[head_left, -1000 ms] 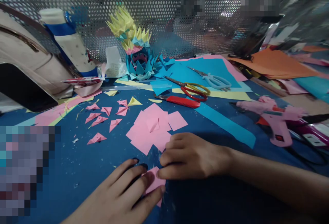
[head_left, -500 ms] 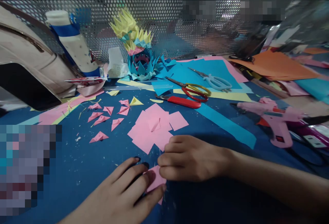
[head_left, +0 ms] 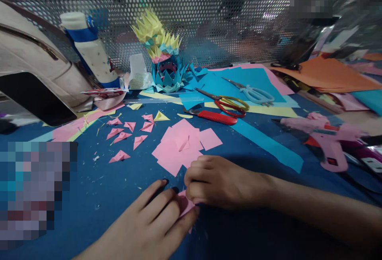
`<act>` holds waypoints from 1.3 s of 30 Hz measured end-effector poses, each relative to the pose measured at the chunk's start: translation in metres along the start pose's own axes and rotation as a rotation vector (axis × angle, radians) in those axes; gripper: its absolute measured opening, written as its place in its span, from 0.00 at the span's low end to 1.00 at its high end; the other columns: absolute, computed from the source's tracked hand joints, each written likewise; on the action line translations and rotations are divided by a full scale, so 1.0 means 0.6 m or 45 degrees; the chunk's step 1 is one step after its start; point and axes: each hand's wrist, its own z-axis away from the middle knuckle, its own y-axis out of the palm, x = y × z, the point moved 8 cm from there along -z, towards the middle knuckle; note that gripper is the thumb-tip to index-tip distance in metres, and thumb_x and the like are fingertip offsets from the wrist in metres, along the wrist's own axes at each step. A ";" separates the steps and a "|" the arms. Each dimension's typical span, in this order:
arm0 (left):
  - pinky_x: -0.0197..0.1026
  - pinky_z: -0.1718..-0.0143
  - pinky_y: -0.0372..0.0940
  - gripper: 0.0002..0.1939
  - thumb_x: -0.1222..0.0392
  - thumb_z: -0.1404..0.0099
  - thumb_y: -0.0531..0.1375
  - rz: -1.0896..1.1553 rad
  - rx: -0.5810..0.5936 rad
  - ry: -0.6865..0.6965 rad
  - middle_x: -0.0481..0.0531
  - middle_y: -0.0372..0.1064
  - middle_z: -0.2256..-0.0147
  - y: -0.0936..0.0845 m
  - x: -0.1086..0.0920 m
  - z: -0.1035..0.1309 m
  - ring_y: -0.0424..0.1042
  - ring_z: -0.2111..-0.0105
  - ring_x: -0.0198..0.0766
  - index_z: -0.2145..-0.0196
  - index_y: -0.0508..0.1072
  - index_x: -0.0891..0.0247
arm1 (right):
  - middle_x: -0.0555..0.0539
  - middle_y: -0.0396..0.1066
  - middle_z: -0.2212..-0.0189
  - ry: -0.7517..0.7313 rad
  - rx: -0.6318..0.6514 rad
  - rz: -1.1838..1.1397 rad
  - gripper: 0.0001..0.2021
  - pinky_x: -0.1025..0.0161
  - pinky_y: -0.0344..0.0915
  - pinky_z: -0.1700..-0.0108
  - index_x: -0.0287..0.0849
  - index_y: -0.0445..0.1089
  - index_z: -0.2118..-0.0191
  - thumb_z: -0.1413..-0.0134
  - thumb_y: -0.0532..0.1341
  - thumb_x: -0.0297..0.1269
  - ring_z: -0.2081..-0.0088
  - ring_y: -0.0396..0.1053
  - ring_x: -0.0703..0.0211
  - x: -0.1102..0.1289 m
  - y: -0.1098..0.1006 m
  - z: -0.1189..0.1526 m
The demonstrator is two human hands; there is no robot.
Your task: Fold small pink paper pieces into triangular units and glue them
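Note:
Between my hands a small piece of pink paper (head_left: 186, 204) lies on the blue table, partly covered by fingers. My left hand (head_left: 158, 220) holds its near-left side, thumb below and fingers above. At its right edge are the curled fingers of my right hand (head_left: 217, 182), with the fingertips hidden. Just beyond my hands rests a loose pile of pink paper squares (head_left: 176, 152), one square set off to its right. Several small folded pink triangles (head_left: 121, 136) are scattered to the left of the pile, and a yellow folded triangle (head_left: 161, 116) sits among them.
Behind the pile lie a red-handled cutter (head_left: 217, 117), red-and-yellow scissors (head_left: 231, 105) and light-blue scissors (head_left: 256, 94). A pink glue gun (head_left: 325, 132) is at the right. A folded-paper model (head_left: 167, 69), a bottle (head_left: 92, 53) and a phone (head_left: 36, 98) stand towards the back left.
My hands have drawn slightly closer together over the pink paper, and less of it shows between them. The whole view has shifted a little.

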 end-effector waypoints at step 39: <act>0.49 0.31 0.42 0.21 0.62 0.20 0.44 -0.011 -0.072 -0.008 0.50 0.77 0.59 -0.003 -0.005 -0.001 0.72 0.56 0.42 0.48 0.76 0.62 | 0.44 0.70 0.58 0.223 0.104 0.096 0.09 0.54 0.60 0.52 0.41 0.71 0.59 0.29 0.55 0.36 0.56 0.63 0.53 0.001 0.029 0.000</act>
